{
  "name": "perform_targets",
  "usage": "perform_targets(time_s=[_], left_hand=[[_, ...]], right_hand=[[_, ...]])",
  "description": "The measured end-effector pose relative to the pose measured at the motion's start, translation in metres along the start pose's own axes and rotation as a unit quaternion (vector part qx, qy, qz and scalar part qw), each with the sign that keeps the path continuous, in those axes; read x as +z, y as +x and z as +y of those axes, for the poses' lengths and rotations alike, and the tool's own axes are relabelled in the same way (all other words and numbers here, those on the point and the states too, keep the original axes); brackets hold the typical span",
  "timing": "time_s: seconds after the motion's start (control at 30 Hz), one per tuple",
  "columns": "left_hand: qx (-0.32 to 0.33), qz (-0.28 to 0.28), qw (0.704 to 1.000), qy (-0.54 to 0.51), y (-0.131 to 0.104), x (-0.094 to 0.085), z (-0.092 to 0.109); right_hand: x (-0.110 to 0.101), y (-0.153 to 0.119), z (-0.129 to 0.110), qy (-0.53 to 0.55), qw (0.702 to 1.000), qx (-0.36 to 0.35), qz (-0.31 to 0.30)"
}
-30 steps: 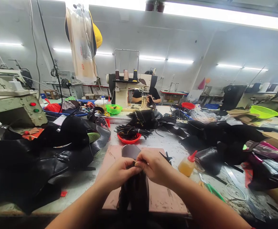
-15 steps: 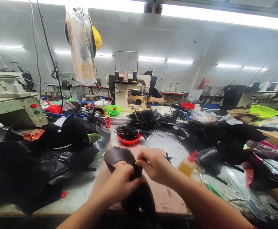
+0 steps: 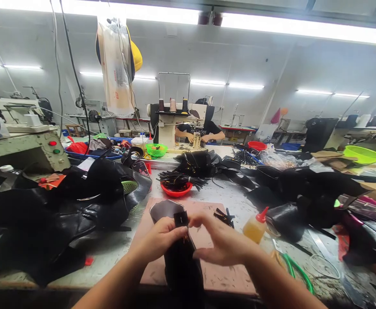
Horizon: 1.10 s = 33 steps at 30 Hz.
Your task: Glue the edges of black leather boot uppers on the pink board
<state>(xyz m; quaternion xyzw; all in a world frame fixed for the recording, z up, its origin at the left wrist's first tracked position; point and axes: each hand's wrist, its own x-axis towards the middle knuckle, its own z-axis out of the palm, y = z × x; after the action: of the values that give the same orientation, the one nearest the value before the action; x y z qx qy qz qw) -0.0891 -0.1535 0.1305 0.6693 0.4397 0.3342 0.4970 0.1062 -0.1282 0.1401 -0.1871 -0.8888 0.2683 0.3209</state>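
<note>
My left hand (image 3: 163,238) is closed, its thumb and fingers pinching a short black strap (image 3: 180,218) with a slit-like mark near its end. The strap lies against a long black leather piece (image 3: 183,268) that hangs toward the table's front edge; a dark brown curved part (image 3: 167,209) shows behind my left hand. My right hand (image 3: 221,240) is beside the strap, thumb and index finger apart, the index fingertip close to or touching the strap's right side. A pink board (image 3: 220,274) lies under the work. Several small black strips (image 3: 224,216) rest on it at the right.
A red bowl (image 3: 175,193) of black strips stands ahead. Black leather pieces are heaped at left (image 3: 29,231) and right (image 3: 294,184). A glue bottle with a red tip (image 3: 255,225) and green-handled scissors (image 3: 299,270) lie right. Across the table, a person (image 3: 199,131) sits behind a sewing machine (image 3: 166,124).
The leather piece has turned so the strap's end now faces me. My right hand has opened from a pinch and shifted slightly right. The view has moved slightly.
</note>
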Motion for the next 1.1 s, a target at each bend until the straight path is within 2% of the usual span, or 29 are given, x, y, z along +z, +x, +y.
perform_targets(time_s=[0.13,0.23,0.3,0.4,0.5,0.63,0.73,0.8,0.93,1.0,1.1], left_hand=[[-0.005,0.002,0.999,-0.034,0.003,-0.003,-0.004],[0.005,0.015,1.000,-0.011,0.005,-0.007,-0.006],[0.000,0.019,0.999,-0.033,0.005,-0.010,-0.006],[-0.020,0.039,0.995,-0.091,0.006,-0.015,-0.007],[-0.031,0.087,0.990,-0.106,0.007,-0.017,-0.010],[-0.042,0.142,0.984,-0.102,0.008,-0.018,-0.014],[-0.047,0.157,0.982,-0.090,0.009,-0.019,-0.016],[-0.049,0.152,0.983,-0.089,0.010,-0.021,-0.016],[-0.044,0.126,0.987,-0.086,0.012,-0.023,-0.016],[-0.034,0.135,0.988,-0.070,0.013,-0.022,-0.016],[-0.011,0.191,0.981,-0.036,0.016,-0.018,-0.017]], right_hand=[[0.031,0.000,0.008,-0.047,0.996,0.043,0.059],[0.040,0.008,0.012,-0.098,0.991,0.052,0.069],[0.039,0.013,0.013,-0.118,0.991,0.011,0.061],[0.035,0.015,0.011,-0.148,0.982,-0.076,0.085],[0.035,0.015,0.008,-0.202,0.966,-0.128,0.100],[0.038,0.021,0.006,-0.310,0.925,-0.210,0.058],[0.038,0.029,0.011,-0.317,0.911,-0.251,0.081],[0.041,0.033,0.015,-0.272,0.925,-0.239,0.119],[0.059,0.033,0.020,-0.192,0.949,-0.156,0.198],[0.072,0.030,0.020,-0.202,0.938,-0.141,0.244],[0.086,0.026,0.016,-0.277,0.908,-0.132,0.285]])
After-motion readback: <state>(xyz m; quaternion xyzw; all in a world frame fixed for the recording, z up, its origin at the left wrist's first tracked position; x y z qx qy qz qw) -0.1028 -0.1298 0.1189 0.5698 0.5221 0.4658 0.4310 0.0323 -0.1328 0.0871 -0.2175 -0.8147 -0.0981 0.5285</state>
